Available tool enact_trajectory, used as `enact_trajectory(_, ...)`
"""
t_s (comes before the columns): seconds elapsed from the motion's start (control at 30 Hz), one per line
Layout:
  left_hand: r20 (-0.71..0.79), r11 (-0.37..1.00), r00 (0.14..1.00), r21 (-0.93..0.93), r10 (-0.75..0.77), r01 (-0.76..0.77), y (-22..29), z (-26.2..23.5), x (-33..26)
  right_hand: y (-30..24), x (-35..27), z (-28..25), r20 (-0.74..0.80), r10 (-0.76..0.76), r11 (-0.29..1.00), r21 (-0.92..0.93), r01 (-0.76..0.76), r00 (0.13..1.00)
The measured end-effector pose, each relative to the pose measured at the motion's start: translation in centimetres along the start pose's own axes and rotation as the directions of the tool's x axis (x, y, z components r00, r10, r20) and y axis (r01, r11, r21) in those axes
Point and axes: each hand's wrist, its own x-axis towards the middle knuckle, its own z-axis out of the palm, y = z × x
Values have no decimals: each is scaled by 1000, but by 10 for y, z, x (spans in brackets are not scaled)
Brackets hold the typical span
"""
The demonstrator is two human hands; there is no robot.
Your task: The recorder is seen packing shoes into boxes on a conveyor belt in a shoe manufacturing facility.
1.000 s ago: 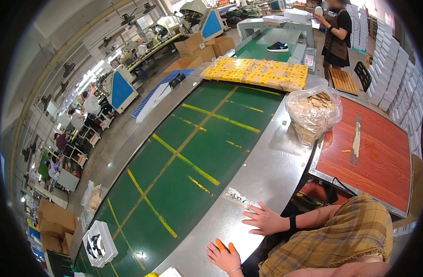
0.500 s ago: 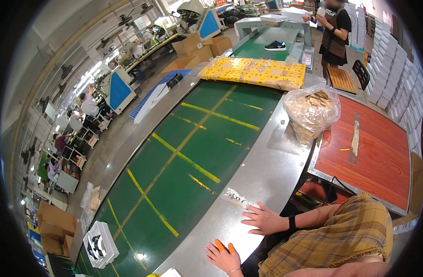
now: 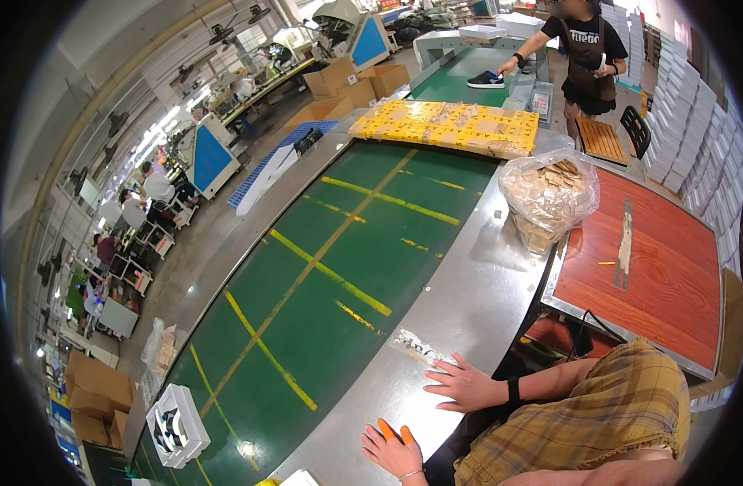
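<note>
My left hand (image 3: pixel 394 452) lies spread on the metal edge (image 3: pixel 469 300) of a green conveyor belt. Orange covers sit on two of its digits, and a thin bracelet circles the wrist. Just above it, my right hand (image 3: pixel 467 385), with a black wristband, rests flat with fingers apart. It is beside a scuffed strip of tape (image 3: pixel 416 344). Neither hand holds anything. Yellow lines cross the green belt (image 3: pixel 307 324). At its near left stands a white box (image 3: pixel 195 437) with black-and-white items inside, their kind hard to make out.
A yellow-taped cardboard cover (image 3: pixel 444 125) spans the belt's far end. Beyond it, a co-worker's hand (image 3: pixel 508 68) reaches a dark shoe (image 3: pixel 486 80). A clear bag of brown pieces (image 3: pixel 550 194) stands right, beside a red wood-grain table (image 3: pixel 663 267). Stacked white boxes (image 3: pixel 687 121) line the right.
The co-worker has turned and stretched an arm to the shoe on the far belt. The near belt's yellow marks have shifted slightly toward the far end. My hands have stayed put.
</note>
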Motion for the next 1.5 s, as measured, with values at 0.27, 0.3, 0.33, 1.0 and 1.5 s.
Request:
enact_trajectory(0.27,-3,1000,1000,-12,4,-4,-9,-3,-2,-9,1,4,1,6,1000,-2,-6,1000)
enact_trajectory(0.3,2,1000,1000,-7,1,-1,-11,-4,-2,-11,1,5,0,6,1000,-2,-6,1000)
enact_trajectory(0.33,7,1000,1000,-2,-1,1,-12,-4,-2,-12,2,5,-1,6,1000,-2,-6,1000)
enact_trajectory(1.0,17,1000,1000,20,3,-3,-33,-11,-5,-33,7,13,11,13,1000,-2,-13,1000)
enact_trajectory(1.5,4,998,999,59,35,-36,-47,6,-2,-27,7,31,-4,11,999,30,-11,1000)
